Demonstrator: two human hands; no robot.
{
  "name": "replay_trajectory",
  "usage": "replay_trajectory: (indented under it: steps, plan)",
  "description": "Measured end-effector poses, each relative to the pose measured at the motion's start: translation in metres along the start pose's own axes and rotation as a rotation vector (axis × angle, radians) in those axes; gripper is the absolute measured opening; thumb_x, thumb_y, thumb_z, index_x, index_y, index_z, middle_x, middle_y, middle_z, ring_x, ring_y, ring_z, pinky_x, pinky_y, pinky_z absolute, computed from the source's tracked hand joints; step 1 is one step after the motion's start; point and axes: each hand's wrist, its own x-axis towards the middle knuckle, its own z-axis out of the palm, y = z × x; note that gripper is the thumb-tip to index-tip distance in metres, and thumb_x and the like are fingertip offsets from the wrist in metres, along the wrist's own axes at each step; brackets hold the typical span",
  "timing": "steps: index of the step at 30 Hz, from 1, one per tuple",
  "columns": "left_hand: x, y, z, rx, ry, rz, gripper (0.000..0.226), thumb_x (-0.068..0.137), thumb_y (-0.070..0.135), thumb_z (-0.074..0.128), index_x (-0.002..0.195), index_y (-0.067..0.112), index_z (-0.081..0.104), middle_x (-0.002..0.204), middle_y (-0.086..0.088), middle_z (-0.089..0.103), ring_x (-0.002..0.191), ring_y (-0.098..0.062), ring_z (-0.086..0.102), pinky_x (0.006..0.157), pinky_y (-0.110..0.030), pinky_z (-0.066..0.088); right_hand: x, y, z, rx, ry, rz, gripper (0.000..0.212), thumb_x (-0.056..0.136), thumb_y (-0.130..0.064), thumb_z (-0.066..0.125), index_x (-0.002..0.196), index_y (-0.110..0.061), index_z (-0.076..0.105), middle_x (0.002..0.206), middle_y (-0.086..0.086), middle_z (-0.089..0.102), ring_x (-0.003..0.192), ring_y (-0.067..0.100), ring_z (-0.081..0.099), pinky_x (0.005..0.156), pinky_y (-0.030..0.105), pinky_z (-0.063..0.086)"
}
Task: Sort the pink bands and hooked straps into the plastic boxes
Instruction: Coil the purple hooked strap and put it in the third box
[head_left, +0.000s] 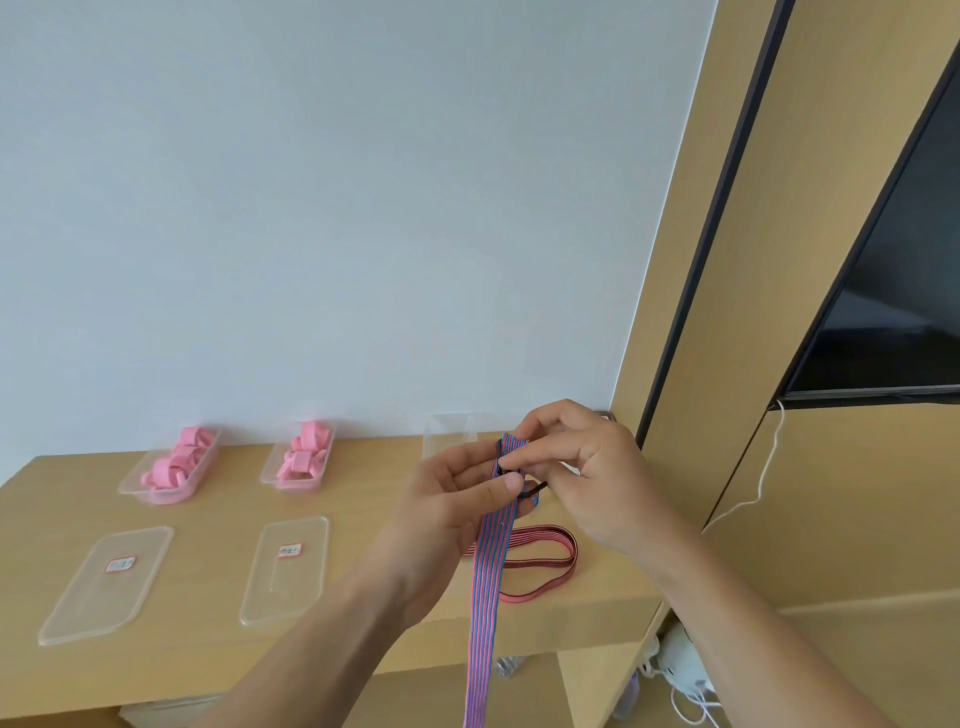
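Both hands are meeting above the right part of the wooden table (208, 603), sharing one blue-and-pink striped strap (485, 597). The left hand (457, 512) is pinching the strap's upper end, thumb over curled fingers. The right hand (582, 467) is pinching the same end from the other side, just by the dark hook (535, 488). The strap's length is hanging straight down, crossing the table's front edge and leaving the view. A second, red-striped strap (545, 566) is lying looped on the table under the right wrist, near that edge. Three clear boxes are standing along the wall: the left box (132, 486) and middle box (267, 475) are holding pink bands (179, 457), while the third box (441, 431) is sitting partly hidden behind the hands. Two flat lids (109, 582) are lying in front, with bare tabletop showing between them and the hands
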Motion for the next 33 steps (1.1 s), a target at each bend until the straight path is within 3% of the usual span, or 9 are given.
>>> replay_trajectory:
  steps: [2, 4, 7, 10, 13, 16, 22, 25, 33]
  plan:
    - [0.002, -0.003, -0.002, 0.042, -0.001, 0.000, 0.052, 0.076, 0.012, 0.084, 0.127, 0.013, 0.074, 0.124, -0.021, 0.074, 0.119, -0.040, 0.070, 0.110, -0.055, 0.051, 0.000, -0.001, 0.000, -0.087, 0.011, -0.038, 0.040, 0.085, 0.012, 0.066, 0.086, -0.025, 0.082, 0.100, -0.009, 0.062, 0.092, 0.008, 0.063, 0.082, 0.025, 0.054]
    - [0.003, -0.006, -0.003, 0.085, 0.008, 0.010, 0.060, 0.072, 0.008, 0.084, 0.130, 0.014, 0.071, 0.123, -0.018, 0.075, 0.120, -0.039, 0.070, 0.110, -0.057, 0.048, 0.000, -0.001, 0.001, -0.152, 0.026, -0.078, 0.040, 0.084, 0.014, 0.066, 0.084, -0.022, 0.082, 0.100, -0.007, 0.062, 0.090, 0.004, 0.061, 0.079, 0.014, 0.048]
    - [0.005, -0.009, -0.002, 0.080, 0.040, 0.038, 0.057, 0.081, -0.013, 0.071, 0.134, 0.008, 0.066, 0.122, -0.018, 0.076, 0.115, -0.036, 0.072, 0.095, -0.037, 0.060, 0.000, 0.001, 0.005, -0.124, 0.080, -0.068, 0.039, 0.079, 0.017, 0.068, 0.082, -0.020, 0.081, 0.097, -0.003, 0.064, 0.088, 0.006, 0.064, 0.076, 0.012, 0.049]
    - [0.005, -0.010, -0.002, 0.105, 0.073, 0.058, 0.052, 0.091, -0.026, 0.055, 0.132, 0.005, 0.066, 0.117, -0.014, 0.078, 0.104, -0.026, 0.077, 0.077, -0.023, 0.060, 0.002, 0.002, 0.009, 0.150, 0.124, 0.095, 0.039, 0.079, 0.010, 0.073, 0.096, -0.025, 0.076, 0.099, -0.001, 0.067, 0.090, 0.010, 0.069, 0.079, 0.024, 0.057]
    - [0.005, -0.007, -0.002, 0.138, 0.092, 0.067, 0.049, 0.094, -0.023, 0.053, 0.129, 0.008, 0.066, 0.108, -0.008, 0.081, 0.090, -0.016, 0.079, 0.062, -0.015, 0.055, 0.004, 0.006, 0.010, 0.202, 0.047, 0.261, 0.030, 0.085, -0.007, 0.075, 0.108, -0.026, 0.073, 0.101, -0.003, 0.073, 0.096, 0.010, 0.069, 0.087, 0.030, 0.055]
    - [0.004, -0.006, -0.002, 0.127, 0.090, 0.065, 0.047, 0.096, -0.023, 0.050, 0.130, 0.007, 0.063, 0.107, -0.013, 0.080, 0.092, -0.021, 0.079, 0.067, -0.020, 0.057, 0.004, 0.005, 0.010, 0.245, -0.037, 0.273, 0.014, 0.089, -0.013, 0.073, 0.100, -0.021, 0.077, 0.096, -0.004, 0.077, 0.095, 0.011, 0.070, 0.084, 0.023, 0.053]
    - [0.004, -0.011, 0.001, 0.108, 0.083, 0.031, 0.042, 0.098, -0.024, 0.044, 0.126, 0.001, 0.062, 0.110, -0.023, 0.078, 0.104, -0.030, 0.076, 0.089, -0.031, 0.062, 0.005, 0.001, 0.011, 0.217, -0.056, 0.259, 0.018, 0.085, -0.012, 0.078, 0.093, -0.028, 0.078, 0.087, -0.006, 0.076, 0.079, 0.009, 0.071, 0.071, 0.023, 0.056]
    - [0.004, -0.014, 0.001, 0.131, 0.090, 0.000, 0.037, 0.100, -0.019, 0.046, 0.127, 0.002, 0.062, 0.106, -0.018, 0.080, 0.098, -0.025, 0.078, 0.086, -0.032, 0.063, 0.007, 0.003, 0.012, 0.162, -0.031, 0.277, 0.021, 0.083, -0.011, 0.078, 0.088, -0.032, 0.077, 0.082, -0.002, 0.076, 0.070, 0.012, 0.069, 0.065, 0.026, 0.055]
    - [-0.001, -0.015, -0.002, 0.238, 0.131, -0.058, 0.015, 0.104, 0.008, 0.060, 0.105, 0.006, 0.075, 0.101, -0.013, 0.081, 0.085, -0.030, 0.079, 0.071, -0.031, 0.063, 0.008, 0.007, 0.011, 0.239, 0.049, 0.276, 0.018, 0.082, 0.004, 0.075, 0.088, -0.013, 0.077, 0.079, 0.009, 0.076, 0.072, 0.026, 0.072, 0.066, 0.041, 0.061]
